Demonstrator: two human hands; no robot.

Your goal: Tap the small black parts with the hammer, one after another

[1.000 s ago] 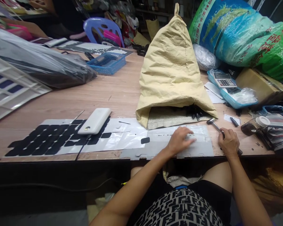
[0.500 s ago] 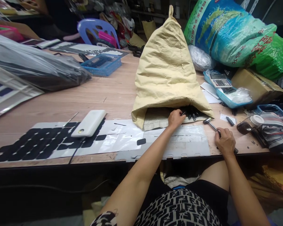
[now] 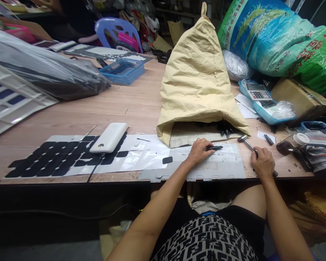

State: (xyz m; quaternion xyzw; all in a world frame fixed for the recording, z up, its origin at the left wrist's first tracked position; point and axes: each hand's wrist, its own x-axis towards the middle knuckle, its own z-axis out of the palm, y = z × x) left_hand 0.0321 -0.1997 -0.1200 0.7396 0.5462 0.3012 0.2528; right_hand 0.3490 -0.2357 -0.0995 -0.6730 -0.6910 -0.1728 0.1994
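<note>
My left hand [image 3: 200,152] is closed on a slim black piece [image 3: 215,148] whose exact kind I cannot make out. It is over a grey plastic-covered sheet [image 3: 217,168] at the table's front edge. Just behind lies a yellow woven sack [image 3: 197,83], its mouth open toward me, with several similar black pieces [image 3: 226,129] showing inside. My right hand [image 3: 263,162] grips the dark handle of a small hammer [image 3: 247,143]. The hammer's metal head rests near the right corner of the sack's mouth.
On the left, a white power bank [image 3: 109,137] with a cable sits on a sheet of black stickers [image 3: 54,156]. A blue basket [image 3: 123,70] stands farther back. To the right are a calculator [image 3: 258,92], a dark jar with a white lid [image 3: 290,145] and striped cloth [image 3: 322,152].
My left hand has come out of the sack's mouth toward me, bringing a black piece with it. The right hand stays on the hammer. The view has shifted slightly.
</note>
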